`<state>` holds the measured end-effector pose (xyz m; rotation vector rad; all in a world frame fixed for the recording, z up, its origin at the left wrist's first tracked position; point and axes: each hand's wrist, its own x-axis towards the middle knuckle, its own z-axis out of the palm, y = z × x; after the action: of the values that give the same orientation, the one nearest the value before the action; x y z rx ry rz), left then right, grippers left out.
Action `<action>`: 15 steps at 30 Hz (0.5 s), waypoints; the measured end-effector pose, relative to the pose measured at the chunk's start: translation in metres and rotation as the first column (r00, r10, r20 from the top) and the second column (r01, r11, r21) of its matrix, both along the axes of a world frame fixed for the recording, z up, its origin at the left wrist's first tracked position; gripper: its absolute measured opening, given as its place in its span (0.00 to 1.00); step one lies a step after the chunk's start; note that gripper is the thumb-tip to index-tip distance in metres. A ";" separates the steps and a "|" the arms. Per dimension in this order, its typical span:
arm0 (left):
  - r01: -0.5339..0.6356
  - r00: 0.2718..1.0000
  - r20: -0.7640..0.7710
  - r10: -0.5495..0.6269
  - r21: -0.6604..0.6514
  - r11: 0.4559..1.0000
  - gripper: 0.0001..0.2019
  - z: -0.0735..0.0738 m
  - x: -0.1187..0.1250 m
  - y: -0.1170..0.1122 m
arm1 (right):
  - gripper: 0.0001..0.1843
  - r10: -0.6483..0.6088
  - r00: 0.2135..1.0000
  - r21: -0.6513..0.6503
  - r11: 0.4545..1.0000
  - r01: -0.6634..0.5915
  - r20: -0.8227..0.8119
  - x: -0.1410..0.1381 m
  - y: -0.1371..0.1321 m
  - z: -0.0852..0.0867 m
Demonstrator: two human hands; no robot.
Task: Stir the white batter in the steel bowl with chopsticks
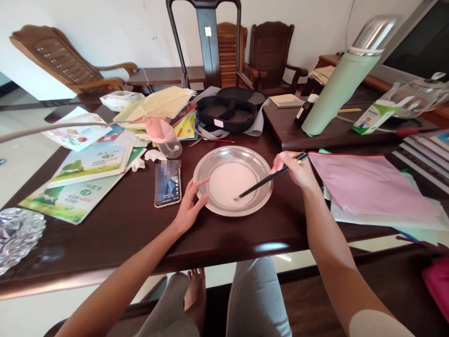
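A round metal basin (233,212) stands on the dark wooden table (140,238) in front of me. White stuff (233,180) covers its bottom; whether it is powder or liquid I cannot tell. My left hand (192,201) rests at the basin's left rim, thumb and fingers apart. In my right hand (293,169) is a pair of black chopsticks (268,178), gripped near their upper end. They slant down to the left, and their tips meet the white stuff. Just left of my left hand lies a phone (168,183) with its screen lit.
Booklets (87,164) and a pink-lidded cup (164,138) stand to the left, with a black case (226,110) behind the basin. A green thermos (345,89) rises at the back right. A pink folder (365,182) lies right of my right forearm. At far left is a glass dish (19,236).
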<state>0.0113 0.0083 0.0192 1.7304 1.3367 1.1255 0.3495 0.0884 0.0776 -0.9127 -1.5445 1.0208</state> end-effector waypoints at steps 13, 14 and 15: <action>-0.016 1.000 -0.016 0.016 -0.013 1.000 0.28 0.001 0.000 0.000 | 0.28 -0.140 0.990 0.013 0.990 0.141 -0.024 0.005 0.002 0.000; -0.017 1.000 -0.019 0.016 -0.012 1.000 0.28 0.001 0.000 0.000 | 0.27 -0.074 0.997 0.002 0.997 0.074 -0.008 0.002 0.001 0.000; -0.015 1.000 -0.021 0.015 -0.009 1.000 0.28 0.001 0.000 0.000 | 0.26 -0.005 1.000 -0.008 1.000 0.005 0.017 -0.002 -0.001 0.001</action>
<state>0.0115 0.0079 0.0203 1.7328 1.3679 1.1101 0.3473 0.0875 0.0782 -0.9326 -1.5530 1.0188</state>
